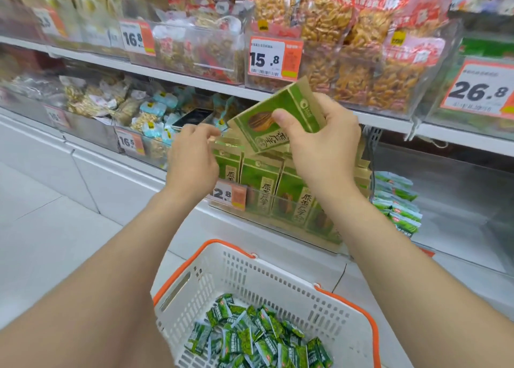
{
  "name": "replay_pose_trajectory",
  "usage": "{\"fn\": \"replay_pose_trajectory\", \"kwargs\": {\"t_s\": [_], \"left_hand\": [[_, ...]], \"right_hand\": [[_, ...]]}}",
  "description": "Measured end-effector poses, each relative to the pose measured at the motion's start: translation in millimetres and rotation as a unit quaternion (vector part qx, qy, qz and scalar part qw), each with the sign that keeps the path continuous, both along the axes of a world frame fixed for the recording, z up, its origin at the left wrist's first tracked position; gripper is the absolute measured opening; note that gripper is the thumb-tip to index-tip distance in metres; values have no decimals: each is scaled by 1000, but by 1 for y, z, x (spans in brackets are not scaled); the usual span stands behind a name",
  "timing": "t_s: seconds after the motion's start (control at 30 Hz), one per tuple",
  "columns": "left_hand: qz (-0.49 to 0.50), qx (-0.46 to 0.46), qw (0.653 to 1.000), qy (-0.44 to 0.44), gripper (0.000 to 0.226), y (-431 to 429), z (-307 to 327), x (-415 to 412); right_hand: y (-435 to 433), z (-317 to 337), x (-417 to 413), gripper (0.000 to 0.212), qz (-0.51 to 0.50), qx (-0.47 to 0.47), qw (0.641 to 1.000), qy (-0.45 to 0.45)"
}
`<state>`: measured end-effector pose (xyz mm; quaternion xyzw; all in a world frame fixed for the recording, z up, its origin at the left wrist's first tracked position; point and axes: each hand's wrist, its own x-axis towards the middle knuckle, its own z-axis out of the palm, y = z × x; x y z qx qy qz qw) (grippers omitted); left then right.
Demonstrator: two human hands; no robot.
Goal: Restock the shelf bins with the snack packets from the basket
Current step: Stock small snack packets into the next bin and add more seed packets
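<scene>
My right hand [324, 142] grips a green and tan snack packet [267, 117], tilted, above a clear shelf bin [278, 228] on the lowest shelf. Several matching packets [261, 181] stand upright in that bin. My left hand [192, 156] pinches the top edge of the leftmost standing packet [226, 148]. Below, a white basket with orange rim [278, 281] holds several small green snack packets [256, 337].
To the right of the bin lies a stack of small green packets [397, 200]. Bins of nuts and fried snacks [361, 61] fill the upper shelf, with price tags [272, 57] in front. A dark phone [192, 117] rests on the bin to the left. White floor lies at the left.
</scene>
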<state>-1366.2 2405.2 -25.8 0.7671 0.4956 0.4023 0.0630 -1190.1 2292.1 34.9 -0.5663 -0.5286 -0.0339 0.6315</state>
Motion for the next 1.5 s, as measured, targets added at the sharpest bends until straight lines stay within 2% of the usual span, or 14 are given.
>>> {"fn": "replay_pose_trajectory", "kwargs": {"t_s": [0.07, 0.17, 0.27, 0.4, 0.57, 0.73, 0.93, 1.0, 1.1, 1.17, 1.23, 1.33, 1.4, 1.5], "left_hand": [[9, -77, 996, 40, 50, 13, -9, -3], [-17, -90, 996, 8, 29, 22, -10, -6], [1, -95, 994, -54, 18, 28, -6, -13], [13, -94, 992, -82, 22, 29, -5, -12], [29, -72, 994, -81, 22, 28, -4, -8], [43, -69, 993, -80, 21, 29, -1, -4], [53, -68, 995, -54, 15, 25, 2, -1], [58, -66, 995, -44, 16, 22, 1, 1], [35, -61, 997, -39, 45, 15, -4, 9], [15, -98, 994, -41, 69, -1, -7, 19], [6, -205, 975, -90, 89, -20, -8, 34], [30, -357, 911, -204, 100, -38, -8, 57], [43, -313, 934, -168, 96, -44, -14, 69], [36, -61, 997, -14, 83, -46, -23, 78]], "right_hand": [[20, 8, -6, 15, 17, 32, 999, -1], [48, 9, -14, 7, 30, 9, 997, -64], [72, 13, -14, 8, 56, -92, 984, -139], [99, 25, -18, 28, 76, -292, 905, -300], [122, 34, -26, 51, 63, -352, 859, -367], [139, 25, -38, 52, 70, -434, 792, -423], [149, 28, -49, 24, 54, -495, 730, -468], [149, 35, -44, 24, 65, -495, 738, -454], [135, 25, -41, 17, 32, -384, 849, -361], [108, 7, -38, 26, -35, -293, 896, -332], [71, -16, -32, 31, -105, -249, 894, -357], [24, -46, -7, 48, -234, -268, 838, -415], [8, -57, 17, 63, -276, -325, 805, -412], [-3, -57, 48, 82, -282, -384, 794, -378]]}}
